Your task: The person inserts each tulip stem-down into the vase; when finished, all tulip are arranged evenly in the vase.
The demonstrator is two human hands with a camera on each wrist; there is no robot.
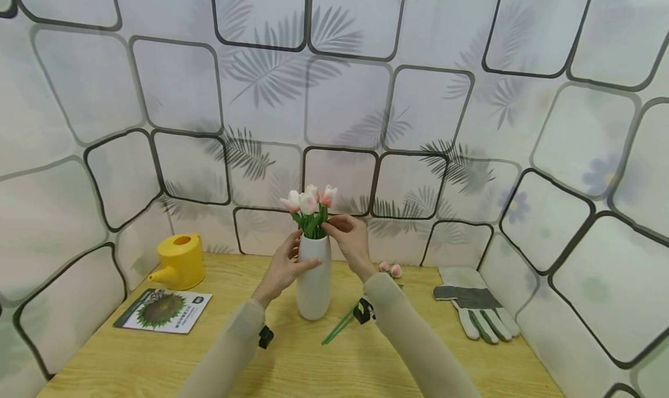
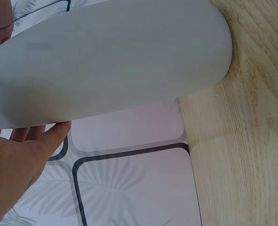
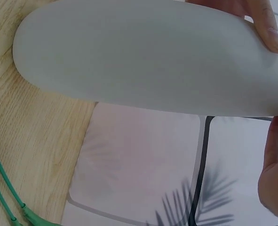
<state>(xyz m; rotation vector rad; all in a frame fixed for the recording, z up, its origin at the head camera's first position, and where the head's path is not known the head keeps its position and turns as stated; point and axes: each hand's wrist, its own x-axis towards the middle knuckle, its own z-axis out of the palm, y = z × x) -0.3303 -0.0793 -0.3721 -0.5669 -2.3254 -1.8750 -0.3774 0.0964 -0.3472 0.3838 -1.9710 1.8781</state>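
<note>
A tall white vase (image 1: 313, 282) stands upright on the table, with several pink-and-white tulips (image 1: 308, 203) and their green leaves rising from its mouth. My left hand (image 1: 284, 267) holds the vase from the left, thumb across the front and fingers around the side; in the left wrist view that hand (image 2: 21, 165) lies along the vase wall. At the rim, my right hand (image 1: 349, 241) pinches the green of a tulip between thumb and forefinger. The right wrist view shows only part of the right hand (image 3: 275, 183), its fingertips hidden by the vase.
More pink tulips (image 1: 390, 268) lie right of the vase, green stems (image 1: 340, 327) toward me, partly under my right forearm. A yellow watering can (image 1: 180, 264) and a flower-pictured packet (image 1: 164, 311) are at left. Grey-and-white gloves (image 1: 475, 305) lie at right. A patterned wall covering surrounds the table.
</note>
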